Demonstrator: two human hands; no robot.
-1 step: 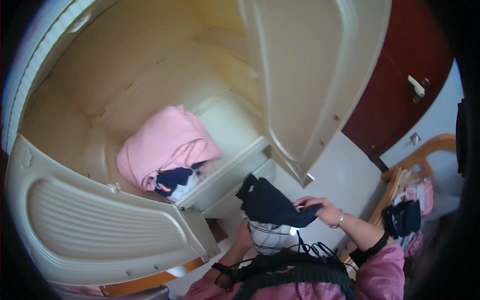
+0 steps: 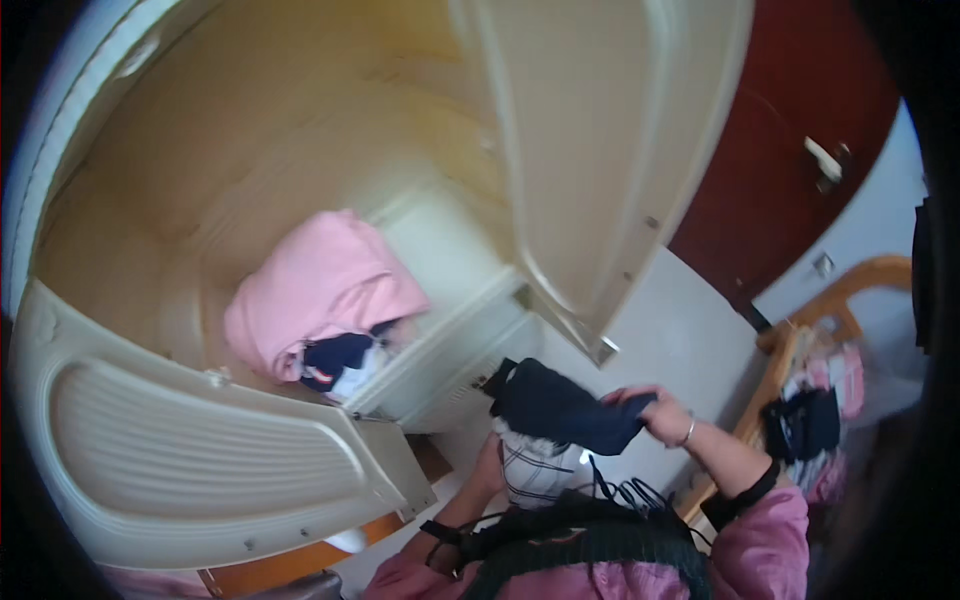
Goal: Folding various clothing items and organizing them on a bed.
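My right hand (image 2: 660, 415) is closed on one end of a dark navy folded garment (image 2: 565, 408), which stretches leftward in front of my body. Beneath it shows a white cloth with a dark check (image 2: 540, 472) and a fluffy pale edge. Along the left side of this checked cloth, my left hand (image 2: 488, 468) grips it, its fingertips mostly hidden. A pink folded fabric bundle (image 2: 320, 290) lies inside the open cream cabinet (image 2: 440, 235). Navy and white clothing (image 2: 340, 362) pokes out under the bundle's near edge.
One cabinet door (image 2: 210, 450) swings out at the left, another (image 2: 590, 150) at the upper right. A dark red room door (image 2: 790, 130) with a pale handle stands beyond. Clothes and a black bag (image 2: 805, 425) rest by a wooden frame (image 2: 780, 380) at right.
The view has shifted slightly, so the cabinet sits further left. The navy garment's left end has dropped a little, baring more of the pale fluffy edge. Both hands keep their holds.
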